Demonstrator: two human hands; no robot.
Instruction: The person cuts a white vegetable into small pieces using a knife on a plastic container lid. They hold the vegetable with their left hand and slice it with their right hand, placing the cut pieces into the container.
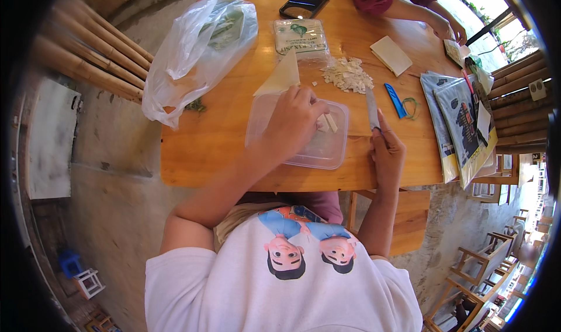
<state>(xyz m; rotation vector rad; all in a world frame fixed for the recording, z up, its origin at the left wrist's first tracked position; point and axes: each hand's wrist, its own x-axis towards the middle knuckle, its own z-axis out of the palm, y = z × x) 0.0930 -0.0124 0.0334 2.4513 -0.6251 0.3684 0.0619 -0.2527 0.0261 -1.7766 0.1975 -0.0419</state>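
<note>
My left hand (298,108) bends over a translucent plastic container (335,159) at the table's front edge, fingers drawn together at a few narrow pale strips of wrapper (330,122). The fingers partly cover these strips. My right hand (388,145) grips a knife (371,106), its blade pointing away from me to the right of the container. Near the knife tip lies a heap of small pale chopped pieces (348,74). Behind my left hand, a folded pale wrapper sheet (282,77) touches the container's far edge.
A plastic bag with greens (197,51) lies far left. A printed wrapper packet (300,36) and phone (304,2) are at the back. Rightward are a stack of pale sheets (391,56), a blue sheath (395,100) and plastic packages (460,121). Another person's hands (449,29) work far right.
</note>
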